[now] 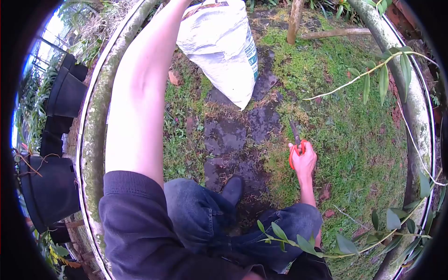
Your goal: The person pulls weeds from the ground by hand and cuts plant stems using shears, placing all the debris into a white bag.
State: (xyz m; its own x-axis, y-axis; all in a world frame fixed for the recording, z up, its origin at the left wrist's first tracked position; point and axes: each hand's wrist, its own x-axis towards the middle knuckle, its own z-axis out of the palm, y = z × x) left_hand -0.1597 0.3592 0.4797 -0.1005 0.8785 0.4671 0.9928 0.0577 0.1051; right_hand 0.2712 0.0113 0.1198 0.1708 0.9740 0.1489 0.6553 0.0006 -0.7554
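My right hand (pixel 304 161) is closed round the red handles of a pair of scissors (pixel 297 135), low over the grass to the right of the stone path. Its dark blades point up and away from me and look nearly closed. My left arm stretches forward past the top edge of the view, so the left hand is out of sight. Beside that forearm is a white woven sack (pixel 219 51) with blue and green print, its narrow corner pointing towards me and some dry brown material at its mouth.
Curved, lichen-spotted pipes (pixel 97 121) frame both sides. Black pots (pixel 51 189) line the left. A leafy stem (pixel 322 254) crosses the lower right, another hangs at upper right. A wooden post (pixel 295 21) stands at the top. Dark paving slabs (pixel 226 136) lie before my feet.
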